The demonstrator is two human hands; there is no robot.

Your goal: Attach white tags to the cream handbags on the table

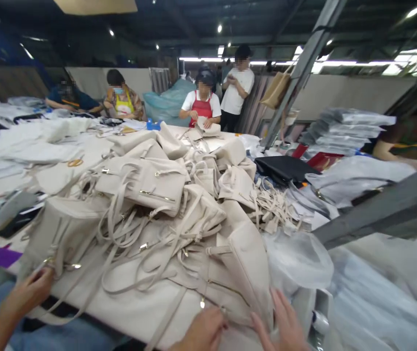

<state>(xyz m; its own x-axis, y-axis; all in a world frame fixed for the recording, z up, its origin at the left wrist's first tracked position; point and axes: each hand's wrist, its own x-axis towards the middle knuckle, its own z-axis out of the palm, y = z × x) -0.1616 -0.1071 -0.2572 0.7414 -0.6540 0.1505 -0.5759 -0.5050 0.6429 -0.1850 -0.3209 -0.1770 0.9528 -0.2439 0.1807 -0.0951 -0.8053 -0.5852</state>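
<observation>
A beige handbag [245,263] with a gold zipper lies at the table's near edge, on the right of the pile. My left hand [204,329] is closed at its lower front edge, with the fingers curled near the zipper's end. My right hand [283,321] holds the bag's near right corner, thumb on the front and fingers along the side. Other beige bags [146,183] with long straps and gold fittings are heaped beyond it. At the left, another person's hand [35,287] touches the metal fitting of a separate beige bag [69,224].
A slanted metal beam [387,209] crosses on the right above clear plastic bags [299,258]. Short beige straps [274,204] lie heaped beside a black bag [285,168]. Scissors [75,162] rest at the left. Several people are around the table, one in a red apron [201,105].
</observation>
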